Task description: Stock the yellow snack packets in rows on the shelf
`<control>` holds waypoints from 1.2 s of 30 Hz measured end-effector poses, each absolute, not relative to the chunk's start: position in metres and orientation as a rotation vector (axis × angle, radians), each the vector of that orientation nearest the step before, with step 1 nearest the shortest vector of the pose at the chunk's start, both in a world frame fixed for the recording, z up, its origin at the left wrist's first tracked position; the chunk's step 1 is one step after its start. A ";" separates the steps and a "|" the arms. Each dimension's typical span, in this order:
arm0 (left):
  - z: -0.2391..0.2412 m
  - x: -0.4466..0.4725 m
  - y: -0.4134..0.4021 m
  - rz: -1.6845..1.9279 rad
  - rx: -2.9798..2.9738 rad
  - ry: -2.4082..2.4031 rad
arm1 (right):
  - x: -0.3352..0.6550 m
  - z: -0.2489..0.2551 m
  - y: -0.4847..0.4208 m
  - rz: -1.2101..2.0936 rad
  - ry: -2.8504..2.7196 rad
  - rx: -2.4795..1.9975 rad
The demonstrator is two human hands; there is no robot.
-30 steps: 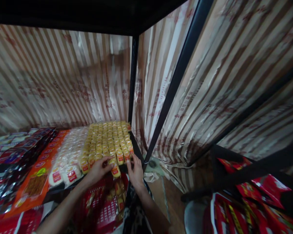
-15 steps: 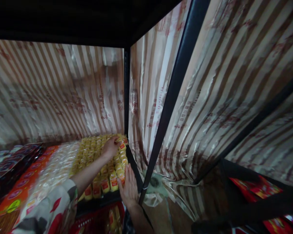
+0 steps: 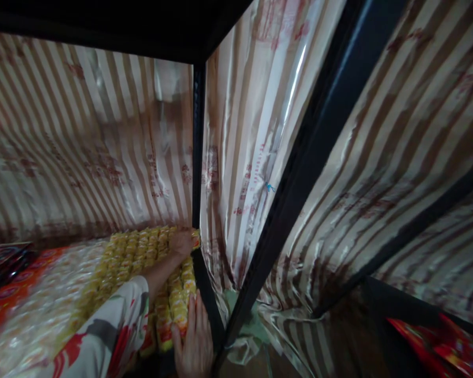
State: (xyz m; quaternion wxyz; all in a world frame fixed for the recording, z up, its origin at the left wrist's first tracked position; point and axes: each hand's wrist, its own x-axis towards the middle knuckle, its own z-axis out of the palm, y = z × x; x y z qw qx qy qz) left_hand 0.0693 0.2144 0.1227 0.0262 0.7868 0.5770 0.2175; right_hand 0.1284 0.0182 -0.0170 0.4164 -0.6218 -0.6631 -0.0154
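Note:
Rows of small yellow packets (image 3: 128, 252) with red-orange labels are packed closely together on a dark shelf. My left hand (image 3: 182, 241) reaches over them to the far right corner, its fingers bent on a yellow packet (image 3: 196, 237) at the end of the row; the fingertips are partly hidden and blurred. Lower down, my right hand (image 3: 195, 336) lies with its fingers stretched along the right side of the front packets. It touches them and holds nothing.
Clear-wrapped packets (image 3: 43, 294) and orange packaging (image 3: 11, 294) lie to the left. A dark metal post (image 3: 299, 178) slants up just right of my hands. Striped plastic sheeting (image 3: 142, 131) hangs behind. Red packages (image 3: 437, 341) sit at the lower right.
The view has shifted closer to the packets. My left hand has lowered onto the far corner packet, and my right hand stays flat along the side of the rows.

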 end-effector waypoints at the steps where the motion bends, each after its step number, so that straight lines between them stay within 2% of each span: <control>1: 0.120 0.069 0.216 0.656 2.462 1.784 | 0.128 -0.018 0.019 -0.049 -1.659 -1.559; 15: 0.107 0.086 0.231 0.513 2.568 1.872 | 0.126 -0.011 0.017 0.000 -1.705 -1.602; 29: 0.115 0.082 0.221 0.621 2.491 1.879 | 0.125 -0.003 0.019 -0.231 -1.727 -1.591; 31: 0.118 0.079 0.210 0.755 2.488 1.814 | 0.125 -0.003 0.019 -0.215 -1.748 -1.581; 36: 0.115 0.056 0.134 1.413 2.345 1.416 | 0.124 -0.001 0.017 -0.137 -1.795 -1.582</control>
